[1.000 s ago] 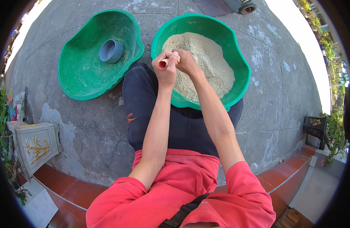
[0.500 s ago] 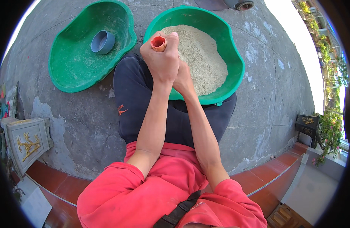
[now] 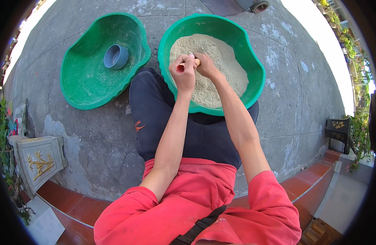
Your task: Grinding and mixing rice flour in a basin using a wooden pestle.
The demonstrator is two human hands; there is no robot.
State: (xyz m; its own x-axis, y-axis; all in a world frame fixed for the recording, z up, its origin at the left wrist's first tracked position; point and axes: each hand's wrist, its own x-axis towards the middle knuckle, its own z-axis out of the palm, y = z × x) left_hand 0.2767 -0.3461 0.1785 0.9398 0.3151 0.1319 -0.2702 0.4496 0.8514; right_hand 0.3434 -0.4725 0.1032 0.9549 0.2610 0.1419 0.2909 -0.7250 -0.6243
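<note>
Over the pale powder (image 3: 224,51), my left hand (image 3: 184,75) is closed around a short tan tube (image 3: 180,68) with a red inside. Its open end faces left out of the fist. Just to the right, my right hand (image 3: 207,66) is closed at the tan part showing between the hands. Its fingertips are partly hidden, and I cannot tell whether that part is the same tube. The powder lies heaped in a green tub (image 3: 255,63), whose near rim is over my lap. Both hands are inside the tub's outline.
A second green tub (image 3: 75,87), dusted with powder, stands at the left with a grey-blue cup (image 3: 116,56) in it. Grey concrete (image 3: 106,143) surrounds my legs. Planters (image 3: 39,161) stand at both sides, and a red-tiled edge (image 3: 75,206) runs behind me.
Both hands have lowered toward the powder. The tube has tipped from upright to nearly level, and my right hand has come out from behind the left to its right side. The view has shifted slightly.
</note>
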